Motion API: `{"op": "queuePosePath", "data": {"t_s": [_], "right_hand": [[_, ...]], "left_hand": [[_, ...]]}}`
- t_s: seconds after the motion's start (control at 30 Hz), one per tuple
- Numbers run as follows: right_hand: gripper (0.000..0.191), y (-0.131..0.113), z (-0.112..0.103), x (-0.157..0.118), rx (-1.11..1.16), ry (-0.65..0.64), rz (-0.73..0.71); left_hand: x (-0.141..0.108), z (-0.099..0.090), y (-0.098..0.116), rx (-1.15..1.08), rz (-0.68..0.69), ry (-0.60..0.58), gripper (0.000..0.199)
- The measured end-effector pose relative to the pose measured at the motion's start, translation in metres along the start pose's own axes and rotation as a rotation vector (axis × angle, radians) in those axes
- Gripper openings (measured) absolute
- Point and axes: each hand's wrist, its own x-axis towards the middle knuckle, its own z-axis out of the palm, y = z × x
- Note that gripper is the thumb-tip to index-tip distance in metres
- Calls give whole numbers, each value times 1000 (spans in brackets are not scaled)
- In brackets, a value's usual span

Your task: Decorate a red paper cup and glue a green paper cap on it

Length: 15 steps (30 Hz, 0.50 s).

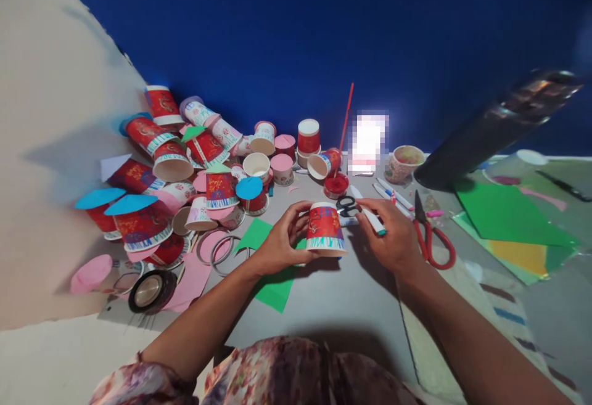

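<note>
My left hand (284, 238) is wrapped round a red paper cup (325, 223), which stands upside down with its wide rim lowest. Drawn purple patches show on its side, and teal strokes run round the white band near the rim. In my right hand (393, 235) is a white marker (369, 215) with a green end, held just right of the cup and apart from it. Behind the cup lie small black-handled scissors (346, 205). Green paper (272, 297) lies partly under my left hand.
Many decorated paper cups (141, 223) are piled at the left. A pot of red paint (336, 185) with a stick stands behind. Red-handled scissors (432, 241), several markers (395, 195), green sheets (513, 214) and a tall dark cylinder (485, 127) are at the right. A blue wall (300, 35) rises behind.
</note>
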Motion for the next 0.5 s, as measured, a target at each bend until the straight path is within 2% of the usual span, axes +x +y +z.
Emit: {"op": "queuePosePath", "data": {"t_s": [0.1,0.2,0.4,0.5], "right_hand": [[27,14,3,2,-42,0,-6],[27,25,6,3,-59,11,6],[22,18,5,1,31,39,39],[20,8,1,-1,117,98,100]], "left_hand": [[3,-3,-2,-154,-3,11,90],[3,-2,-3,-168,-2,57,88],[-2,9,-7,195,74,223,85],[-4,11,-8,259,118,246,88]]}}
